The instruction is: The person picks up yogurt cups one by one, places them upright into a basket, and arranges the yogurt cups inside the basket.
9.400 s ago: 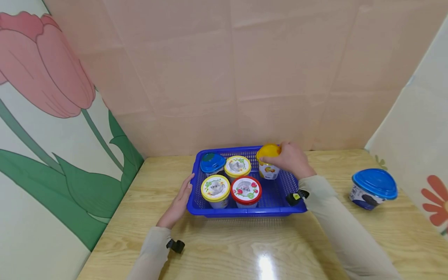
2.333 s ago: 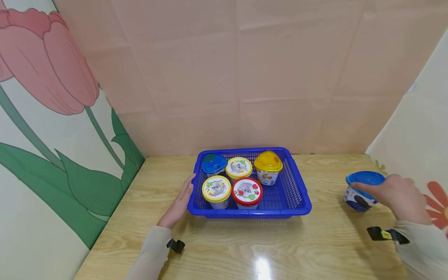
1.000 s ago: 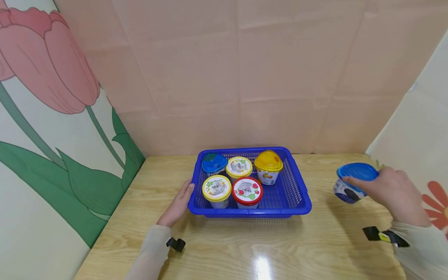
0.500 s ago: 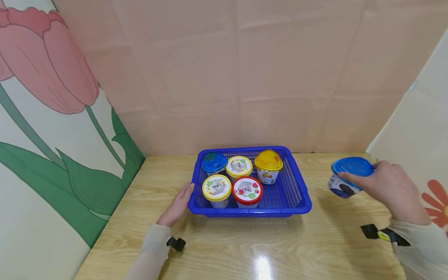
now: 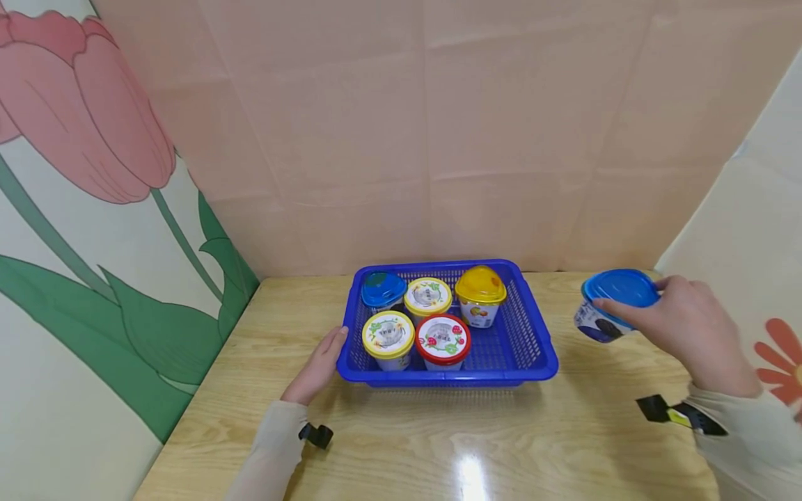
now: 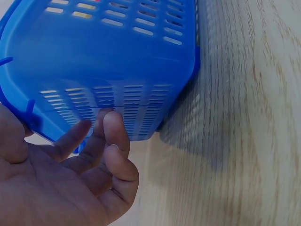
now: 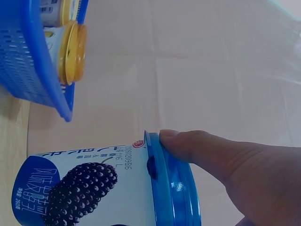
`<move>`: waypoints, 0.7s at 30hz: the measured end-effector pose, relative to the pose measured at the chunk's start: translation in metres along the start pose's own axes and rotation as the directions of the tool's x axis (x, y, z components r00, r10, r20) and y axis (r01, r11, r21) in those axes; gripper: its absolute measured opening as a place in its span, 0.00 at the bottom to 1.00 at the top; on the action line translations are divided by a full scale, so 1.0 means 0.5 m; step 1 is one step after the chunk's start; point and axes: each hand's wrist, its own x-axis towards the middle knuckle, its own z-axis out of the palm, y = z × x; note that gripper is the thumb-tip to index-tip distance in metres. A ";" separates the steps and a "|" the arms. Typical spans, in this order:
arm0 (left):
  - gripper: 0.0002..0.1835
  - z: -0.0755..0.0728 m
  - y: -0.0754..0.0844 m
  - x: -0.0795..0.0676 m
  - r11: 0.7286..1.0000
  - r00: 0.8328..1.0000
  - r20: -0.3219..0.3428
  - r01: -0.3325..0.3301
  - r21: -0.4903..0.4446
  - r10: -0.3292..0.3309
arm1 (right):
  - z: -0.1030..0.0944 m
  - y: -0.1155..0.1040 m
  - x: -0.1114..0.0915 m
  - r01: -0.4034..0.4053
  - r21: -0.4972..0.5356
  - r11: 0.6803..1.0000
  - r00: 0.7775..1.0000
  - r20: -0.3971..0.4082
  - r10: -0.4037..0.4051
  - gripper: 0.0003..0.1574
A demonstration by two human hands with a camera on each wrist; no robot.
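In the head view my right hand (image 5: 695,330) grips a yogurt cup (image 5: 598,323) by its blue lid, off the table and tilted, to the right of the basket. The right wrist view shows dark berries printed on the cup (image 7: 99,188) and the thumb on the lid's edge. My left hand (image 5: 319,365) lies against the left side of the blue basket (image 5: 447,378), its fingers loosely bent at the wall in the left wrist view. The basket holds a blue-lidded cup (image 5: 383,289), two yellow-rimmed cups (image 5: 388,334), a red-rimmed cup (image 5: 443,339) and a yellow-domed cup (image 5: 480,289).
The basket stands on a wooden table (image 5: 388,445), with bare basket floor (image 5: 498,351) at its right end. A pink-beige covering (image 5: 426,139) rises behind the table. Walls painted with a tulip (image 5: 94,111) and a red flower (image 5: 783,362) flank it.
The yellow-domed cup, earlier held by my right hand, now stands in the basket. That hand has since lifted the blue-lidded yogurt cup and carried it leftward. My left hand stays at the basket.
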 end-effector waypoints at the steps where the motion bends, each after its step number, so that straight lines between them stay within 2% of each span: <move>1: 0.34 0.000 0.000 0.000 1.000 1.000 -0.001 0.005 0.001 -0.005 | -0.001 -0.003 0.000 -0.003 0.001 1.000 1.000 -0.001 0.003 0.69; 5: 0.34 0.000 0.000 -0.001 1.000 1.000 -0.005 0.014 -0.002 -0.014 | -0.002 -0.018 -0.001 -0.004 0.008 1.000 1.000 -0.006 0.004 0.72; 12: 0.29 0.003 0.064 -0.034 1.000 1.000 0.013 0.003 -0.013 -0.003 | -0.007 -0.043 -0.003 0.028 0.032 0.999 0.999 -0.021 -0.027 0.74; 21: 0.36 0.001 0.005 -0.001 1.000 1.000 -0.012 0.011 0.008 -0.011 | -0.013 -0.070 -0.005 0.076 0.056 0.996 0.997 -0.034 -0.075 0.71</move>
